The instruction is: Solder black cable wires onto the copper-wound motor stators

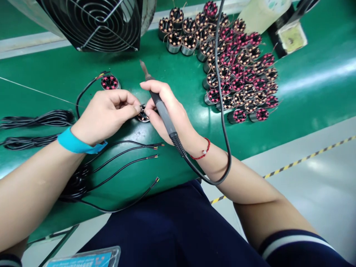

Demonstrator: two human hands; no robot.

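Note:
My right hand [169, 111] is closed around a grey soldering iron [164, 113], its tip pointing up and away over the green table. The thumb and a finger of that hand also touch the edge of a small round motor stator [143, 115]. On the stator's other side, my left hand [107, 111] is pinched at its rim; whether it grips the stator or a thin wire there is too small to tell. Both hands partly hide this stator. Just beyond my left hand stands a red-wound stator [110, 82] with a black cable [81, 92] beside it.
Many stators [236, 70] stand grouped at the back right. A black fan [102, 22] is at the back left. Coiled black cables [39, 119] lie left, and loose cable ends [125, 167] near the front edge. The iron's cord [218, 74] loops over my right forearm.

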